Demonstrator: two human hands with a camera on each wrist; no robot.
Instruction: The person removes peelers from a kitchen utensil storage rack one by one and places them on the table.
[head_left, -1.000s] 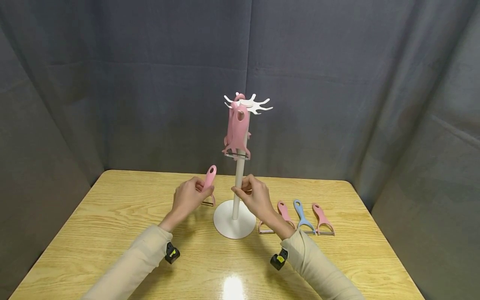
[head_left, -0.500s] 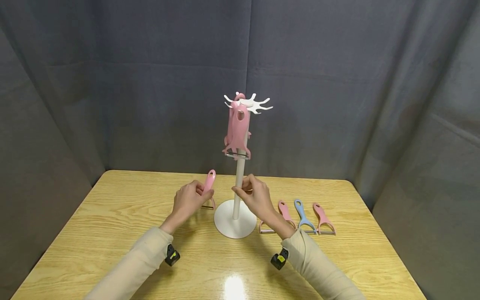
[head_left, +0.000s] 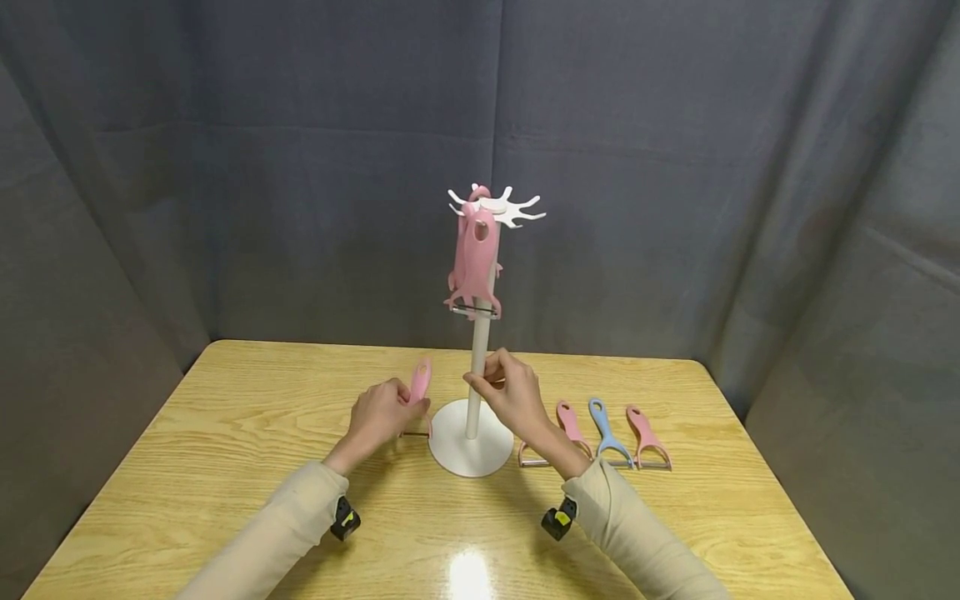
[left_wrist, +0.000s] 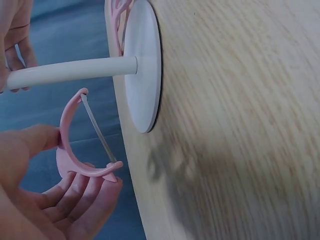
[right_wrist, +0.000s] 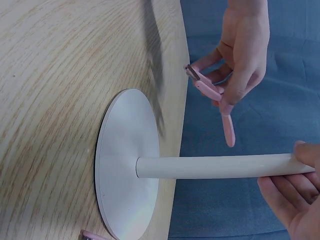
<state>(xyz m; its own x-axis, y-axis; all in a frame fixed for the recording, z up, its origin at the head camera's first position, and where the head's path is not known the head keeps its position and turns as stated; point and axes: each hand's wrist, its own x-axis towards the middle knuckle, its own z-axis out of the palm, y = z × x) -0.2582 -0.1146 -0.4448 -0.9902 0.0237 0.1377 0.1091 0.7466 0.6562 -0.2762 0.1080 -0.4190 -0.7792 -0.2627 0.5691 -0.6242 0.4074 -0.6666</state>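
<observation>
**Wood-grain tabletop [head_left: 247, 425] walled in by grey drapes [head_left: 337, 208]**

Pale yellow grain, rounded far corners, a bright patch of glare [head_left: 468, 575] toward the near side. Heavy folds of cloth to left, rear and right. Mid-tabletop, upright: a white stand [head_left: 481, 335] on a round base [head_left: 471, 458], with hanging pink peelers [head_left: 478, 258] at its branching top. Pinched in the left hand [head_left: 378, 414], just left of the stand: an upheld pink peeler [head_left: 422, 379], handle up, blade low, clear of the wood. Around the pole [head_left: 473, 408], below the hanging pink peelers: the grasping thumb and fingers of the right hand [head_left: 513, 392]. Farther right, lying in a row: a blue peeler [head_left: 602, 422] between two pink ones, plus another, partly hidden by the right wrist. Cream sleeves [head_left: 292, 504] on both arms.
</observation>
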